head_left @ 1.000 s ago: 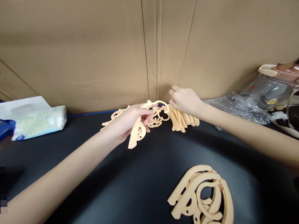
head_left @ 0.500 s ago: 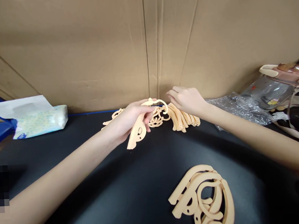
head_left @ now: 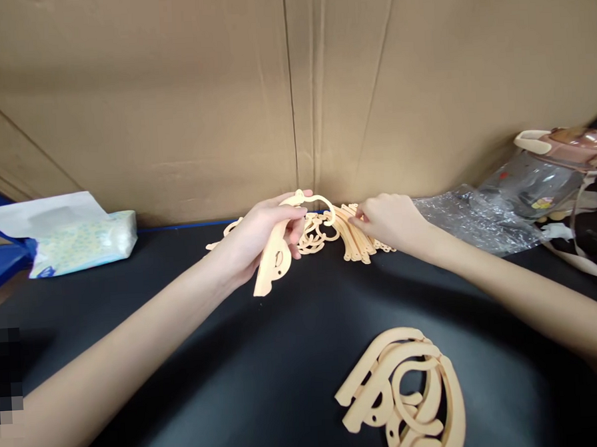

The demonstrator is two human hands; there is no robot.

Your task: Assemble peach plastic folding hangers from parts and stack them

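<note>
Your left hand (head_left: 249, 243) is closed around a flat wooden piece (head_left: 273, 268) with curved cut-outs. The fingers wrap over its upper part and the thumb lies along the top edge. The piece is lifted off the black table (head_left: 227, 381) and tilted, with its blunt lower end pointing down toward you and its thin curled end rising past your fingertips toward the cardboard wall (head_left: 292, 97).

Your right hand (head_left: 391, 222) reaches in from the right, palm down, fingers bent. Its fingertips rest on the pile of wooden pieces (head_left: 352, 241) lying on the table right at the foot of the wall, just beside the piece you are holding. I cannot tell whether those fingers are pinching one of the pieces or only touching them — the hand hides the contact.

Nearer to you, well apart from both hands, a small stack (head_left: 405, 395) of similar curved pieces lies flat on the table. At the far left a tissue pack (head_left: 82, 241) sits against the wall. To the right of your right hand there is a crumpled plastic bag (head_left: 473, 224) and, beyond it, a clear water bottle (head_left: 543, 177) with a pink lid — lying on its side.
</note>
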